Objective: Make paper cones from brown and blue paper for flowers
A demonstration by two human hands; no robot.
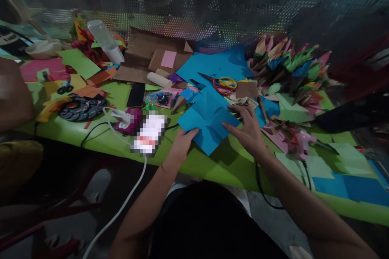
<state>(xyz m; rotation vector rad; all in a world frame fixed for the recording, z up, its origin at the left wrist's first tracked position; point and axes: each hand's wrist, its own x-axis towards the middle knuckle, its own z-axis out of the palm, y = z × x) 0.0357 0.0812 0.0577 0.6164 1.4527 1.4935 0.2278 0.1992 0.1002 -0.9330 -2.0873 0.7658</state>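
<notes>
A creased sheet of blue paper is tilted in front of me, just above the near part of the green table. My left hand pinches its lower left edge, the thumb lying on top. At the right corner, my right hand holds the paper with thumb and forefinger spread apart over it; the other fingers are partly hidden. Just beyond the sheet lie scissors with red and yellow handles, and a small blue and brown paper cone.
A lit phone with a white cable lies left of my hands, near a dark phone. A pink glue gun rests at right. Paper flowers crowd the back right. Another person's arm shows at far left.
</notes>
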